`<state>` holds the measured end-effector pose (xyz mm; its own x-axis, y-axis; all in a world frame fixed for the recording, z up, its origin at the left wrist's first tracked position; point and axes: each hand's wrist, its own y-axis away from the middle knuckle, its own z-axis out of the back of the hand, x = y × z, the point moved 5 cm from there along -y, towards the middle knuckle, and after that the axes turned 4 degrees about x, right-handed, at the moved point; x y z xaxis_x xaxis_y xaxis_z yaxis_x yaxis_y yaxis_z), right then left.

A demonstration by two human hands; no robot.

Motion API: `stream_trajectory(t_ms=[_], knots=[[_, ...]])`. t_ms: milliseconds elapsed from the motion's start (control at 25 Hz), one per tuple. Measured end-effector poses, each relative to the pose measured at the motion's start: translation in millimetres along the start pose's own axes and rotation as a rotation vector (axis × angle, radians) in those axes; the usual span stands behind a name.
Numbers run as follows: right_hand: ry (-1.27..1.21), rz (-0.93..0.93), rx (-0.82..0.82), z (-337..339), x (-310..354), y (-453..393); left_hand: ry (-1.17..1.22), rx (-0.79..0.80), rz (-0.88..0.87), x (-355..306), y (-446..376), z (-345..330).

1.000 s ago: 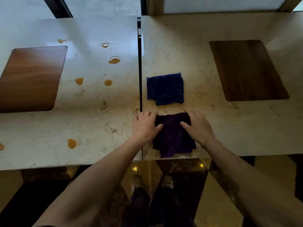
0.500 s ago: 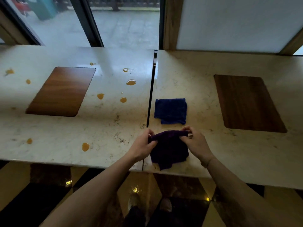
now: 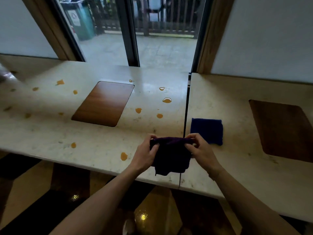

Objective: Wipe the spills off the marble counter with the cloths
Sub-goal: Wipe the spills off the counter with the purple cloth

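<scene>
Across the left slab of the marble tabletop (image 3: 50, 133), orange spills (image 3: 166, 100) lie scattered: several at about 10 o'clock of the frame, a cluster near centre, and two near the front edge at about 8 o'clock. Left wood inlay (image 3: 103, 103) sits flush among them.

Left hand (image 3: 144, 156), near 6 o'clock: grip pinched on the upper left corner of the dark purple cloth (image 3: 170, 156). Cloth hangs from its top edge, over the seam (image 3: 186, 106) between the two slabs; lower part drapes toward the front edge.

Right hand (image 3: 200, 152): grip pinched on the upper right corner of the same cloth.

Blue cloth (image 3: 207, 130), folded square, lies flat on the right slab, just right of the seam, at 1 o'clock from the right hand.

Right wood inlay (image 3: 284, 131) at 3 o'clock.
</scene>
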<state>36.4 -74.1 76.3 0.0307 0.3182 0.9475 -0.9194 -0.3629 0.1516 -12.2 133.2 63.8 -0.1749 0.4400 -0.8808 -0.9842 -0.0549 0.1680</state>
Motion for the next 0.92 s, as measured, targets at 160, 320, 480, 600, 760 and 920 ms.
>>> stream_trajectory(t_ms=[160,320,480,600,760,920], knots=[[0.019,-0.05,-0.085,-39,-2,8,0.013,0.063,-0.042,29,7,26],[0.008,-0.161,-0.164,-61,-10,29,0.048,0.19,-0.021,50,8,31],[0.015,-0.269,-0.235,-64,-29,42,0.07,0.293,0.012,62,7,16],[0.023,-0.302,-0.234,-59,-43,33,0.042,0.295,0.033,66,-4,5],[0.045,-0.317,-0.296,-54,-58,7,-0.008,0.27,0.108,78,-32,-9],[0.527,-0.314,-0.406,-72,-65,-8,-0.216,0.218,0.111,90,-55,-7]])
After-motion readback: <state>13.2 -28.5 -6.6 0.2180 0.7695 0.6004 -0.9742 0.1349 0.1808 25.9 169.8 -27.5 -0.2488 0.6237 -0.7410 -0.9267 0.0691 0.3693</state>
